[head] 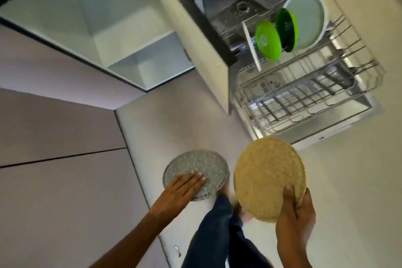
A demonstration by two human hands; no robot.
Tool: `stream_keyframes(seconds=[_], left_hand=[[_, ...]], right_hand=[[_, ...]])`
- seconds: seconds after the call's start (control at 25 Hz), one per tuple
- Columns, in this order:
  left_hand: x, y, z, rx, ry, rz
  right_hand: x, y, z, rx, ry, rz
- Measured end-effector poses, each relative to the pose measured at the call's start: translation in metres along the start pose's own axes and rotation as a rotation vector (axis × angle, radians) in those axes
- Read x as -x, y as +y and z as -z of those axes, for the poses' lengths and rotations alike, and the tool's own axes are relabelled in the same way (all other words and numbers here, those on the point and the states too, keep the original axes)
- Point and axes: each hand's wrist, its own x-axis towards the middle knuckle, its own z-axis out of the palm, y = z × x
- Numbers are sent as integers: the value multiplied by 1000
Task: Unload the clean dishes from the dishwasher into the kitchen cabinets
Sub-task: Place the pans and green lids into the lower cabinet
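Observation:
My left hand (181,189) holds a round grey speckled plate (201,165) from its near edge, fingers straight across its face. My right hand (298,217) grips a round tan speckled plate (267,178) at its lower rim, thumb on the front. Both plates hang above the floor at the bottom centre. The open dishwasher's lower rack (304,93) is pulled out at the upper right. In it stand a white flat plate (251,47), a green lid (267,40), a green bowl (287,29) and a large white plate (309,19).
An open lower cabinet (141,54) with white shelves sits at the upper left, its door (195,35) swung out beside the dishwasher. Grey cabinet fronts (54,159) fill the left. My dark trouser leg (217,235) and pale floor (348,180) lie below.

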Motion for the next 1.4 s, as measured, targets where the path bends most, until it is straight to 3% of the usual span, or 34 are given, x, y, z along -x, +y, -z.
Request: stream_keyframes(seconds=[0.2,0.4,0.6,0.68,0.84,0.96,1.04,1.24,1.4], left_hand=[[23,-58,-13,85,103,295],[-2,-122,-15,217,172,395],[-45,-186,-35,252,311,455],[-65,-201,-12,427,426,481],[-106,-287,19,504,599,389],[-143,-375,3,230,756,219],[-185,-434,-9,125,813,252],[-284,-527,-57,-214,728,306],[-344,-585,-109,-233,707,287]], right_hand=[[10,18,-88,178,-289,91],[-15,-13,-165,259,-400,309],[-48,-51,-238,463,-315,538],[-53,-66,-268,553,-282,552],[-58,-88,-334,515,-230,513],[-71,-95,-395,541,-115,562],[-82,-96,-444,530,39,670],[-151,-67,-545,347,275,922],[-220,-62,-618,209,307,1073]])
